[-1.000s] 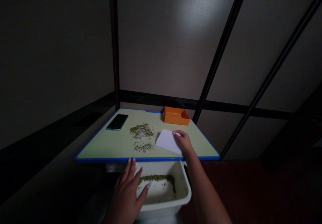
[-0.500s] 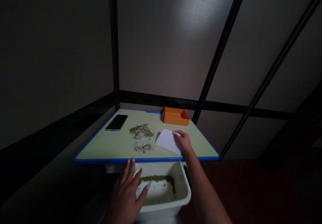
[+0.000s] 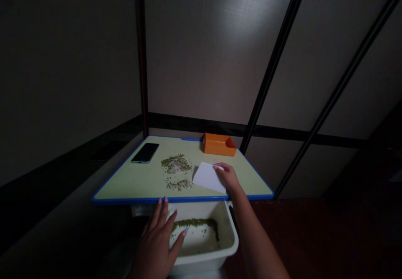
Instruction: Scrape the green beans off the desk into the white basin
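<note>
While spread flat on the rim of a white tub point(image 3: 230, 245) holding green grains, left hand point(image 3: 158, 239), fingers open, below the table edge. Farther up, right hand point(image 3: 228, 177) pinching a white card point(image 3: 207, 176) on the blue-edged table point(image 3: 132, 183), just beside scattered grains point(image 3: 177, 168). Beyond, phone point(image 3: 145, 152) and orange tray point(image 3: 219, 144).

Surface point(image 3: 138, 183): smooth matt pale laminate, glossy blue plastic edging. White card point(image 3: 207, 177): thin matt paper or plastic, cannot tell which. Tub point(image 3: 230, 245): smooth white plastic, slight sheen. Orange box point(image 3: 219, 144): matt plastic look. Phone point(image 3: 145, 152): glossy glass face. Grain piles point(image 3: 176, 164): rough, dry, granular.
</note>
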`<state>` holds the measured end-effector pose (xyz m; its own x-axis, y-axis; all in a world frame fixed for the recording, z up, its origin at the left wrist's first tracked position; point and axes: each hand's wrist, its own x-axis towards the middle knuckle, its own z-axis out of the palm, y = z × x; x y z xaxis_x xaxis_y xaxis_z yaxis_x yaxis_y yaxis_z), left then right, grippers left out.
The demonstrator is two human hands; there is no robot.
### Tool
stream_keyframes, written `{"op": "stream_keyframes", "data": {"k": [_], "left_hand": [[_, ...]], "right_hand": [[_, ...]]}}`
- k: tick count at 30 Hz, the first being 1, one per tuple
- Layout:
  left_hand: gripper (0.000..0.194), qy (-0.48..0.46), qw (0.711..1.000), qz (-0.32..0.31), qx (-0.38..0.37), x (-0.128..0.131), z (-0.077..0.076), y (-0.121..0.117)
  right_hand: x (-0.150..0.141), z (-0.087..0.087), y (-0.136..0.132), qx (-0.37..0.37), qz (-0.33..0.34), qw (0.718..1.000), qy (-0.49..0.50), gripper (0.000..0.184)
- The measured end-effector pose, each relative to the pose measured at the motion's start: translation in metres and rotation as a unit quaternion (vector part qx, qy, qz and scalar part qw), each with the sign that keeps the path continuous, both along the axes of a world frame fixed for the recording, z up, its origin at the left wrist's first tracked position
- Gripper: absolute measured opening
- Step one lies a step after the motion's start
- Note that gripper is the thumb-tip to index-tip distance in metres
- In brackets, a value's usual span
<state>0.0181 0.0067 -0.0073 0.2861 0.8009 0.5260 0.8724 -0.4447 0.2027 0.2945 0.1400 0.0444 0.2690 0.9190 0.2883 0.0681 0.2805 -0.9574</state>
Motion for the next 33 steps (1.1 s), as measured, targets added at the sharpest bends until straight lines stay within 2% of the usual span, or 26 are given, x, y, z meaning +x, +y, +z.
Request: {"op": "stream_keyframes", "data": {"k": [12, 24, 33], "left_hand": [[0.043, 0.001, 1.0, 0.004, -0.001, 0.001, 0.001, -0.001], [0.042, -0.004, 1.0, 0.003, 0.03, 0.0, -0.008, 0.002], [0.041, 0.0, 1.0, -0.001, 0.027, -0.001, -0.005, 0.001]], "right_hand": [[0.0, 0.002, -0.002, -0.009, 0.003, 1.0, 0.001, 0.03], [0.0, 0.002, -0.003, -0.028, 0.012, 0.999, 0.02, 0.034], [0.004, 0.006, -0.014, -0.044, -0.02, 0.999, 0.024, 0.036]]}}
